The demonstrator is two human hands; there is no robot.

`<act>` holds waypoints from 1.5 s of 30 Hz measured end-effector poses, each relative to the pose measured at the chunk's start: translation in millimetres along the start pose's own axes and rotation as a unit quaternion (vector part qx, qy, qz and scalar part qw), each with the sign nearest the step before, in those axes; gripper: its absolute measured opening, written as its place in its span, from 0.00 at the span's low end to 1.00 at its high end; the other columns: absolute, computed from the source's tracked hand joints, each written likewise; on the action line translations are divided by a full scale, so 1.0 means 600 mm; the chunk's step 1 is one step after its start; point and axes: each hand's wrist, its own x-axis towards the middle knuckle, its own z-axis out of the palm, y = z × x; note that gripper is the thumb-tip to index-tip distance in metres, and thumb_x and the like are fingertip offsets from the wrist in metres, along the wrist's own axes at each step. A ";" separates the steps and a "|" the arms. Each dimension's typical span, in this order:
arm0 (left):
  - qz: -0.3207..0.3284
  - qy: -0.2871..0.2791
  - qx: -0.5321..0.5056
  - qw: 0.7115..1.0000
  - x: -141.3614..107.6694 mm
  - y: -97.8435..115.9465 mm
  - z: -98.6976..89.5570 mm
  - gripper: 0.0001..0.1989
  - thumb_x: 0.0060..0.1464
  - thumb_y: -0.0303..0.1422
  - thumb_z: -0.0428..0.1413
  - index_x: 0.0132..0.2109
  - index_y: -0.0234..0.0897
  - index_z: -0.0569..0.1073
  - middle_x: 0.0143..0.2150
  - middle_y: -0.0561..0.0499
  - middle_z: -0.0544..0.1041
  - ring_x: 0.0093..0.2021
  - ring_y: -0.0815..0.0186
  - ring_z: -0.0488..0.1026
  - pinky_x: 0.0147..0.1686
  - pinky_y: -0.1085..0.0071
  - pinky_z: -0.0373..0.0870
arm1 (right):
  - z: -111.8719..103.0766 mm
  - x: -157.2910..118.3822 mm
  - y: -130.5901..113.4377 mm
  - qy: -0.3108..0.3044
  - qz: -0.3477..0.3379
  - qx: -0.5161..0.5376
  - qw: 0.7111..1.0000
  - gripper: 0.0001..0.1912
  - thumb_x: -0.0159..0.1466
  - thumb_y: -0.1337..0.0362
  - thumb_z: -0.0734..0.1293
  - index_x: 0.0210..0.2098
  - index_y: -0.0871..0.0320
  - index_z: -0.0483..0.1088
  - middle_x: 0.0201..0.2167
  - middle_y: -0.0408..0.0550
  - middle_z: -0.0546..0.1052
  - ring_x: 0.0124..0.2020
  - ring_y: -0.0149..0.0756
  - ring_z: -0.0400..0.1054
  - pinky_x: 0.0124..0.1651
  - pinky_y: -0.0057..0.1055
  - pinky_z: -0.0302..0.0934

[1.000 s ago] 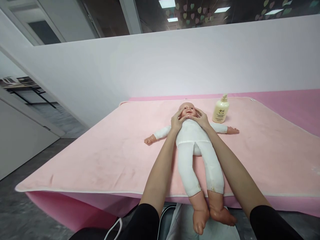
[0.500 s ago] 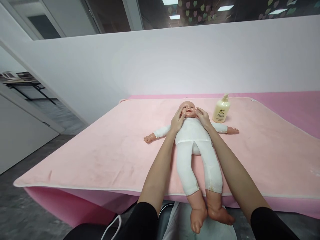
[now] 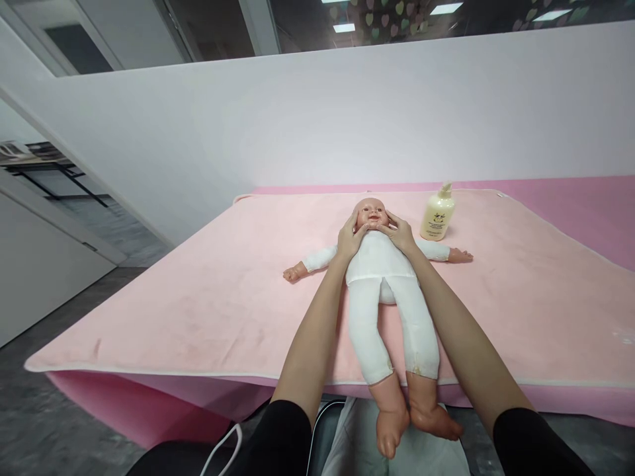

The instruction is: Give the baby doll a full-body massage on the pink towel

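Note:
A baby doll (image 3: pixel 381 258) with a white cloth body lies face up, its bare feet reaching past the table's near edge. My left hand (image 3: pixel 351 237) rests against the left side of the doll's head, thumb below the mouth. On the opposite cheek lies my right hand (image 3: pixel 401 234), its thumb also near the doll's chin. The fingers of both hands are apart and lie along the face without closing round it. A pale yellow pump bottle (image 3: pixel 437 214) stands upright beyond the doll's right-hand arm.
A pink blanket (image 3: pixel 198 297) with a white edge covers the table. Behind it rises a white wall (image 3: pixel 397 112). Below the near edge are a chair (image 3: pixel 322 436) and a white cable (image 3: pixel 221 449).
Both thumbs have moved inward and down, from the doll's cheeks to near its chin. The view has shifted slightly.

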 end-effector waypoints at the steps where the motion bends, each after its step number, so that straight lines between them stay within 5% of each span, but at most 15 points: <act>1: -0.001 -0.001 -0.001 1.000 0.000 0.000 0.000 0.31 0.54 0.39 0.53 0.61 0.29 0.58 0.62 0.42 0.60 0.62 0.60 0.58 0.59 0.68 0.56 | -0.002 0.002 0.004 -0.003 -0.001 0.008 1.000 0.39 0.46 0.54 0.72 0.55 0.62 0.65 0.55 0.52 0.66 0.55 0.43 0.62 0.58 0.38 0.58; 7: -0.001 0.000 -0.023 1.000 0.001 -0.011 0.002 0.27 0.58 0.41 0.47 0.61 0.32 0.59 0.62 0.45 0.61 0.61 0.63 0.59 0.59 0.68 0.56 | -0.012 0.013 0.023 -0.044 -0.015 0.042 0.998 0.34 0.50 0.52 0.69 0.53 0.60 0.66 0.56 0.48 0.64 0.59 0.40 0.58 0.62 0.38 0.51; 11: -0.012 0.008 -0.064 0.998 -0.001 -0.011 0.002 0.27 0.59 0.42 0.44 0.60 0.31 0.60 0.62 0.45 0.61 0.62 0.64 0.58 0.59 0.70 0.56 | -0.009 0.013 0.022 -0.018 0.014 0.050 0.998 0.29 0.56 0.48 0.63 0.51 0.60 0.68 0.56 0.49 0.66 0.59 0.39 0.57 0.62 0.39 0.51; 19: -0.032 0.018 -0.023 0.999 -0.002 -0.003 0.004 0.39 0.45 0.46 0.59 0.61 0.34 0.60 0.61 0.45 0.62 0.60 0.58 0.61 0.53 0.69 0.63 | 0.006 -0.006 -0.004 0.010 -0.024 -0.016 1.000 0.39 0.45 0.52 0.72 0.53 0.63 0.65 0.53 0.55 0.68 0.55 0.44 0.62 0.54 0.36 0.62; 37: -0.015 0.012 -0.043 0.999 0.000 0.000 0.000 0.24 0.59 0.38 0.44 0.60 0.31 0.61 0.61 0.45 0.63 0.61 0.65 0.60 0.59 0.70 0.56 | -0.008 0.013 0.030 0.000 -0.015 0.010 1.000 0.31 0.58 0.46 0.60 0.53 0.61 0.67 0.56 0.50 0.66 0.58 0.38 0.58 0.62 0.37 0.50; 40: -0.013 0.013 -0.027 0.999 -0.004 0.004 0.002 0.29 0.56 0.43 0.48 0.60 0.32 0.61 0.61 0.44 0.62 0.61 0.63 0.59 0.59 0.70 0.56 | -0.004 0.007 0.022 0.017 -0.005 0.000 1.000 0.33 0.59 0.44 0.58 0.53 0.61 0.67 0.55 0.51 0.66 0.57 0.39 0.60 0.61 0.38 0.52; 45: 0.006 0.011 0.030 0.999 -0.007 0.010 0.003 0.38 0.46 0.47 0.58 0.61 0.33 0.59 0.62 0.42 0.62 0.61 0.58 0.59 0.58 0.66 0.57 | 0.001 -0.006 0.001 0.009 -0.055 -0.117 0.992 0.35 0.51 0.49 0.68 0.54 0.61 0.65 0.51 0.54 0.70 0.51 0.43 0.65 0.54 0.40 0.60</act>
